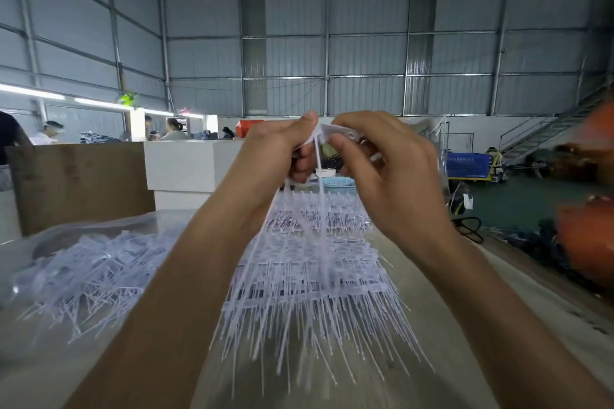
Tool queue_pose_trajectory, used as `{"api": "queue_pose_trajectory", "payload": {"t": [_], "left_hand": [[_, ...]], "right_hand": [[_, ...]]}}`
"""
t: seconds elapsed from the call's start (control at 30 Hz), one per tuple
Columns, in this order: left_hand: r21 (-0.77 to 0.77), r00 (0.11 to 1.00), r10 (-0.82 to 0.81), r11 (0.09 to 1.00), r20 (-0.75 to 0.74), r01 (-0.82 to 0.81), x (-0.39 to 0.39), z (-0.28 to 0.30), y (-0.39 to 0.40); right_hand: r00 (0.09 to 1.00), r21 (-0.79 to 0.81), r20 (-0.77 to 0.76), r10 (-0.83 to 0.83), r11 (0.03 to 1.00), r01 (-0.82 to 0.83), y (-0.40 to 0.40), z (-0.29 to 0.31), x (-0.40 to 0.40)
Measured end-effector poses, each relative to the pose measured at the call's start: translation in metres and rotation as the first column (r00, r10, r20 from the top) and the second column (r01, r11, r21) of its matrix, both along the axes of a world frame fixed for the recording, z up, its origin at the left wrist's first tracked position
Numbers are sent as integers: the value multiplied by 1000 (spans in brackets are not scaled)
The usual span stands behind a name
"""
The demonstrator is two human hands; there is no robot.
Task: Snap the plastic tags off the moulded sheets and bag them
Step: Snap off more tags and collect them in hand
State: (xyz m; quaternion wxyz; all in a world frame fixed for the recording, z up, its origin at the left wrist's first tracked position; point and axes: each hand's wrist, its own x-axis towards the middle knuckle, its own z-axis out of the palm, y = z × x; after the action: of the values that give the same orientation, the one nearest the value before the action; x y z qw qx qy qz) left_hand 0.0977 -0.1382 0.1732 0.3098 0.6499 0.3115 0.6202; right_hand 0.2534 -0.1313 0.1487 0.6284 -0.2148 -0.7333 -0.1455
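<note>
— Head view first: where are the hands?

— Raised above the worktop [498, 325]. The left hand [282, 146] and right hand [382, 169] are close together, each grip pinching the top edge of a moulded sheet [319, 156], whose thin white stems hang down.

— And the rest of the sheets?

— A stack of sheets [312, 276] lies along the middle of the worktop, directly under the hands, stems fanning toward the near edge. The forearms cover part of it.

— The bag?

— A clear bag [83, 259] of loose tags sits at the left edge.

— Anything behind?

— A brown board [79, 186] stands at the far left corner, white blocks [182, 166] beside it, and a pale blue basket [339, 182] is half hidden behind the hands.
</note>
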Motion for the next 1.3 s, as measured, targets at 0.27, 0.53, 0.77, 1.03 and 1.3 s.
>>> {"api": "queue_pose_trajectory", "payload": {"t": [0.27,0.53,0.77,1.03,1.3], "left_hand": [[376,910,366,884,-193,-276,14,-4,-6],[517,810,479,814,-339,-265,3,-8,4],[529,763,461,828,-453,-187,-7,-4,3],[491,780,370,866,-505,-93,12,-11,-1],[437,766,337,896,-547,-83,4,-22,15]], "right_hand": [[984,-105,-44,-174,980,169,-4,7,6],[981,-227,18,-194,955,193,2,8,11],[991,-310,67,-112,942,127,17,2,13],[934,-499,-329,142,813,-300,33,7,55],[970,-520,-106,219,819,-241,28,-2,28]]}}
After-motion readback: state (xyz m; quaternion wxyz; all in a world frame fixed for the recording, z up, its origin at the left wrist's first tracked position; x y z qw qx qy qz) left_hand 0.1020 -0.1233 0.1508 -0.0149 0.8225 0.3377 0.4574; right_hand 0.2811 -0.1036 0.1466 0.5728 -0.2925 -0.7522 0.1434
